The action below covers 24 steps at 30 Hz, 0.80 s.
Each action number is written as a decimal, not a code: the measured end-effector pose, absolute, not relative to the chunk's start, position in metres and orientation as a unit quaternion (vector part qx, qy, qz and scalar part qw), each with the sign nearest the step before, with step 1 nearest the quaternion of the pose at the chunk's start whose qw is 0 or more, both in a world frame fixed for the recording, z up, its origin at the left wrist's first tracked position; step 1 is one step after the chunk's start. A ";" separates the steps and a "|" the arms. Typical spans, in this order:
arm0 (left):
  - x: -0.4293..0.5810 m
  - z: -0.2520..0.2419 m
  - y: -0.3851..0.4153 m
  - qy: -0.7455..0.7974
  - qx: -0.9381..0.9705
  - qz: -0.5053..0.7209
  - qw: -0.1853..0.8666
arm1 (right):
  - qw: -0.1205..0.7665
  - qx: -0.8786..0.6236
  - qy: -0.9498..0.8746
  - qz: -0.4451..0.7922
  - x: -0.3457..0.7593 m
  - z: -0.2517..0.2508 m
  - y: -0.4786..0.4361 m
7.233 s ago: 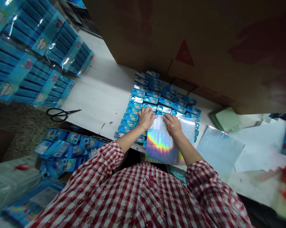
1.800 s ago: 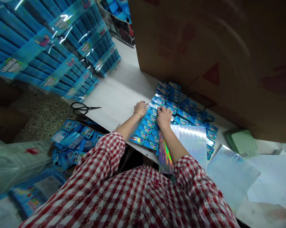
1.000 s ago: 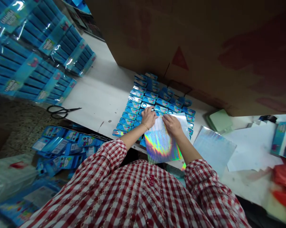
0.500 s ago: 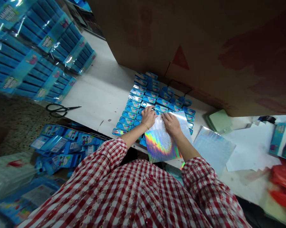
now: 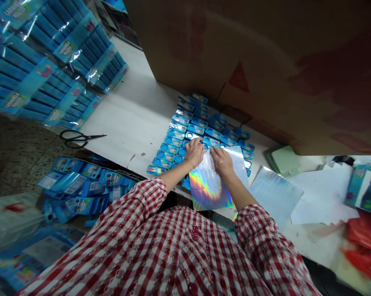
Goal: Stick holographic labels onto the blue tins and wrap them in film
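A large cardboard carton [image 5: 235, 49] is tilted across the upper right of the frame, above a white table [image 5: 126, 127]. Blue candy packs in clear plastic [image 5: 49, 61] are stacked at the upper left, black-handled scissors [image 5: 79, 138] are laid near the table's left edge, and loose blue printed cards [image 5: 80, 189] are heaped at the lower left. To the right of centre, a second holographic sheet [image 5: 276, 193], white paper [image 5: 323, 193] and a pale green pad [image 5: 284, 160] are seen. At the centre, blue-rimmed tins [image 5: 173, 144] are set in close rows on the table, with a holographic sheet [image 5: 208, 185] lying over their lower right part, at the near table edge. The left hand [image 5: 194, 151], reaching from a red-and-white checked sleeve [image 5: 136, 209], is curved at the sheet's upper left edge, its fingers bunched. The right hand [image 5: 222, 162] is pressed onto the sheet, its fingers close together. Whether the sheet is pinched cannot be told. The step in hand is judged to be the positioning of the sheet on the tins, and any further shift would call for the neighbouring rows to be left undisturbed.
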<state>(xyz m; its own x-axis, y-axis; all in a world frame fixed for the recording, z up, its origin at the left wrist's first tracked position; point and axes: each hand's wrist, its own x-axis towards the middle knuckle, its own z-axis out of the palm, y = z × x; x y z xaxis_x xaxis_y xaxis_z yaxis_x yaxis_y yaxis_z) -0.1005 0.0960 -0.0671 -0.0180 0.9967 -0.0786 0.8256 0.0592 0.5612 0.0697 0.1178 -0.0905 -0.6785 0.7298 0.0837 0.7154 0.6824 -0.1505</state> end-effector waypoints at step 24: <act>-0.100 -0.072 0.095 0.687 0.665 0.197 0.217 | 0.057 -0.430 -0.901 0.028 0.061 -0.084 0.123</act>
